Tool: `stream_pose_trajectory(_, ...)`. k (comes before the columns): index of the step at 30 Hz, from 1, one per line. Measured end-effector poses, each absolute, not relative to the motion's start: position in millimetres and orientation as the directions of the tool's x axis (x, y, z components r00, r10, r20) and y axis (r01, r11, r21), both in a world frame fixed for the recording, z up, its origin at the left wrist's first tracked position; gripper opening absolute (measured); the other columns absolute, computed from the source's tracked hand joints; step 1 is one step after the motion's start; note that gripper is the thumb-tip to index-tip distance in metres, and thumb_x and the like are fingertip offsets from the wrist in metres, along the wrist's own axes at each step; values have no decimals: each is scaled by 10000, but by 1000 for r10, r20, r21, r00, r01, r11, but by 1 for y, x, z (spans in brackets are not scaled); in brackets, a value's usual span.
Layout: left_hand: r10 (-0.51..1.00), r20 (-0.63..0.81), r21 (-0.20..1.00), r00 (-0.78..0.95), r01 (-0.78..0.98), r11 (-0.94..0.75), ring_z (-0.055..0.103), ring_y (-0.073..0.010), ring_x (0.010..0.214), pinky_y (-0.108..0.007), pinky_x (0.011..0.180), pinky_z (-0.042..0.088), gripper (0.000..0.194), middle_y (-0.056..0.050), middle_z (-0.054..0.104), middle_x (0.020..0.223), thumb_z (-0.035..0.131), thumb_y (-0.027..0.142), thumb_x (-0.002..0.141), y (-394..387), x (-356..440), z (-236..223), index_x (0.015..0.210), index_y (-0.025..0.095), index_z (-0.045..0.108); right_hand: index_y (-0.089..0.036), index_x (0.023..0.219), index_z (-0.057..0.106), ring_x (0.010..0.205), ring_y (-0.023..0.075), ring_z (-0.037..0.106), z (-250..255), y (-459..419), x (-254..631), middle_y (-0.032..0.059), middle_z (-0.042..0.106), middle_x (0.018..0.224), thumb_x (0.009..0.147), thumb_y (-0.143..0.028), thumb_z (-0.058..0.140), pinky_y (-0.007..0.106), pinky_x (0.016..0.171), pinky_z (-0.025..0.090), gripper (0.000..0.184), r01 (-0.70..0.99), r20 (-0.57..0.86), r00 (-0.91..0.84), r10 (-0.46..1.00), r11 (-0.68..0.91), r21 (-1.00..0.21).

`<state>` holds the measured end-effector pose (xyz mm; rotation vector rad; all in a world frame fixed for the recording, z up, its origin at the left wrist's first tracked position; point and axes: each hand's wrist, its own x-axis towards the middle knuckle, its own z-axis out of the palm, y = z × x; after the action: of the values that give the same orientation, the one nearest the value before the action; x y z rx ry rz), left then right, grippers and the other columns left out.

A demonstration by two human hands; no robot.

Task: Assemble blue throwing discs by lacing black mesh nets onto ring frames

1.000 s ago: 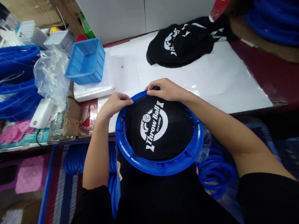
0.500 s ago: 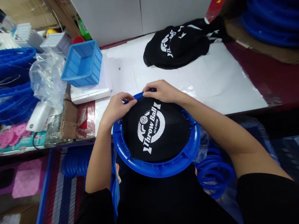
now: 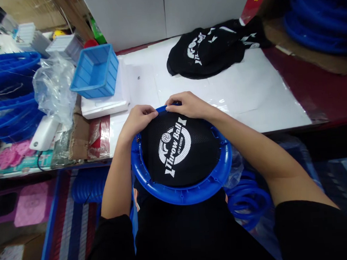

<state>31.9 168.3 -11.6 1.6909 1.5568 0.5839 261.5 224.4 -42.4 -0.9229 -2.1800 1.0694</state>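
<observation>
A blue plastic ring [image 3: 184, 195] leans against my body at the table's front edge. Black mesh fabric [image 3: 201, 148] with white "Throw Ball" print covers its inside. At the far rim, my left hand [image 3: 139, 118] is closed, thumb and fingers pinching the edge of the mesh. Just right of it, my right hand [image 3: 186, 104] also pinches the mesh edge against the ring, its fingers curled. The fingertips of both hands are a small gap apart. Small pegs show along the near part of the ring.
More black mesh pieces [image 3: 210, 56] lie on the white tabletop [image 3: 147, 92]. A blue bin [image 3: 95, 72] sits at the left on a white slab [image 3: 106, 107]. Blue rings are stacked at left [image 3: 11, 101] and right [image 3: 320, 24]. A large white carton [image 3: 165, 15] stands behind.
Both hands keep their pinch at the far rim with almost no movement. The whole view has shifted very slightly.
</observation>
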Motion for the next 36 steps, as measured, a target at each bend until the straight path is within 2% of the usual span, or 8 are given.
stream_pose_trajectory(11, 946, -254, 767, 201, 638, 70, 563, -164, 724, -316, 709, 422, 232, -31, 692, 729, 779, 395, 747, 180, 22, -3, 786, 168, 809, -205, 872, 776, 990, 257, 740, -41, 225, 259, 82, 819, 1028, 883, -274, 711, 419, 970, 545, 95, 368, 159, -599, 785, 446, -816)
stream_pose_trajectory(21, 943, -256, 651, 213, 759, 6, 634, -189, 734, -328, 699, 465, 130, -42, 732, 736, 697, 275, 804, 183, 29, 0, 756, 181, 774, -194, 816, 754, 1013, 259, 726, -41, 224, 260, 84, 808, 1045, 843, -227, 711, 427, 986, 539, 61, 314, 139, -596, 791, 389, -866)
stream_pose_trajectory(23, 957, -185, 632, 224, 773, -59, 666, -204, 796, -342, 755, 503, 153, -53, 749, 811, 676, 290, 865, 179, 32, 0, 835, 182, 782, -198, 854, 753, 994, 253, 716, -42, 223, 260, 73, 801, 1019, 849, -236, 703, 423, 964, 540, 63, 312, 142, -601, 787, 395, -864)
stream_pose_trajectory(27, 930, 119, 545, 348, 760, -355, 680, -233, 1033, -398, 976, 539, 220, -84, 722, 1076, 636, 309, 967, 167, 42, -6, 1101, 190, 762, -194, 925, 745, 939, 232, 698, -42, 226, 258, 54, 779, 957, 873, -257, 655, 421, 931, 541, 121, 289, 173, -595, 785, 409, -865)
stream_pose_trajectory(29, 896, 156, 472, 416, 765, -438, 653, -256, 1133, -428, 1053, 525, 209, -105, 680, 1182, 657, 307, 973, 160, 47, -12, 1114, 185, 752, -190, 943, 734, 972, 234, 704, -39, 230, 261, 67, 779, 1006, 882, -254, 623, 429, 950, 549, 142, 225, 202, -576, 792, 391, -892)
stream_pose_trajectory(31, 904, 137, 401, 404, 812, -424, 637, -276, 1163, -452, 1073, 526, 163, -120, 651, 1230, 665, 303, 978, 154, 49, -15, 1038, 177, 750, -193, 974, 721, 1058, 244, 708, -31, 229, 268, 87, 778, 1111, 894, -250, 598, 446, 1003, 548, 157, 173, 243, -554, 796, 396, -902)
stream_pose_trajectory(33, 938, 115, 331, 326, 878, -345, 633, -296, 1159, -471, 1050, 546, 165, -132, 641, 1229, 640, 302, 998, 145, 49, -15, 969, 171, 736, -203, 983, 717, 1162, 273, 689, -20, 221, 282, 101, 764, 1196, 921, -277, 593, 493, 1082, 514, 157, 239, 278, -567, 775, 478, -845)
stream_pose_trajectory(36, 983, 72, 222, 170, 958, -182, 635, -332, 1126, -506, 981, 580, 221, -157, 633, 1221, 582, 312, 1027, 124, 46, -7, 938, 165, 720, -199, 939, 730, 1268, 369, 626, -4, 190, 305, 147, 738, 1244, 970, -360, 602, 610, 1135, 453, 207, 515, 215, -646, 733, 626, -585)
